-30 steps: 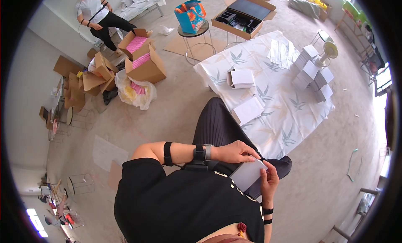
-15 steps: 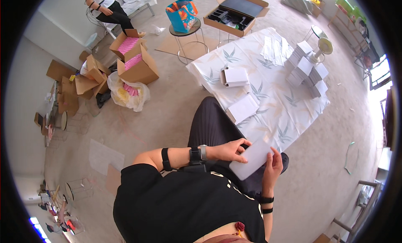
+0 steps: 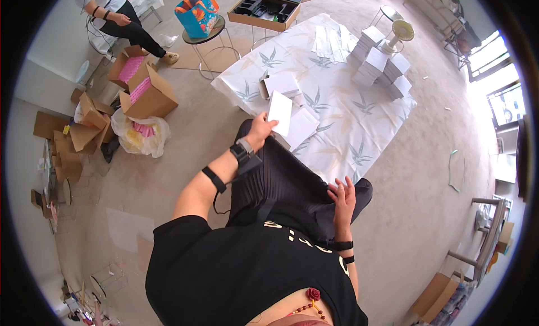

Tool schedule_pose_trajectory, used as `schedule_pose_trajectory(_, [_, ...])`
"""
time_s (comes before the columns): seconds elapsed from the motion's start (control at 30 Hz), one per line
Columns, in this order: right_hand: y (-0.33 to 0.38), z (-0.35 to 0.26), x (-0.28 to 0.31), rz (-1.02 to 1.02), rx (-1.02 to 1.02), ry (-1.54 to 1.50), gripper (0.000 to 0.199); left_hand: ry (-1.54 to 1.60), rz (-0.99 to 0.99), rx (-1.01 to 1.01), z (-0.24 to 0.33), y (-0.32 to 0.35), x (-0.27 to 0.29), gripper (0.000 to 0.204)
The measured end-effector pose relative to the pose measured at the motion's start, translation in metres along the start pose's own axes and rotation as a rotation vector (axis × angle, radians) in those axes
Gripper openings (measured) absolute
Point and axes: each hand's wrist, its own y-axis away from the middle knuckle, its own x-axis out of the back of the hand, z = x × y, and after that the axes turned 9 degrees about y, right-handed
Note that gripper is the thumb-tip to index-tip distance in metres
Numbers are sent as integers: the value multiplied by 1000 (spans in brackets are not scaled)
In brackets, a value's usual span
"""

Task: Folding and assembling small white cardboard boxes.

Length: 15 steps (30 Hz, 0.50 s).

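Note:
My left hand [image 3: 260, 129] grips a flat white card-like rectangle [image 3: 280, 114] by its lower edge, over the near left side of the table. Whether it is a single card or a thin packet, I cannot tell. Just under and beside it lies a white stack [image 3: 302, 128], partly hidden by the rectangle. Behind that stands a small white box [image 3: 283, 85], its left end open. My right hand [image 3: 343, 198] hovers near my right knee, by the table's near edge, empty with its fingers apart.
The table [image 3: 365, 141] has a leaf-patterned cloth. White stacks [image 3: 373, 65], a small fan [image 3: 402, 31] and white sheets [image 3: 331, 42] stand or lie toward its far side. Cartons [image 3: 149, 96], a plastic bag [image 3: 140, 132] and a stool with a blue bag [image 3: 196, 14] are left. Another person [image 3: 120, 17] stands far left.
My left hand has carried the white rectangle forward and left from my lap to above the stack. My right hand has let go of it. The other person stands nearer the cartons.

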Motion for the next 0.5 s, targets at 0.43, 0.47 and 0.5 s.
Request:
schedule_pose_trajectory(0.43, [18,13,15,67,-27,23,44,-627,144,-668,99,-110,8,44])
schedule_pose_trajectory(0.47, [19,14,16,81,-30,22,44,-711,142,-726,101,-106,-1,46])
schedule_pose_trajectory(0.5, [21,12,16,84,-34,27,44,-711,135,-725,101,-103,-6,46])
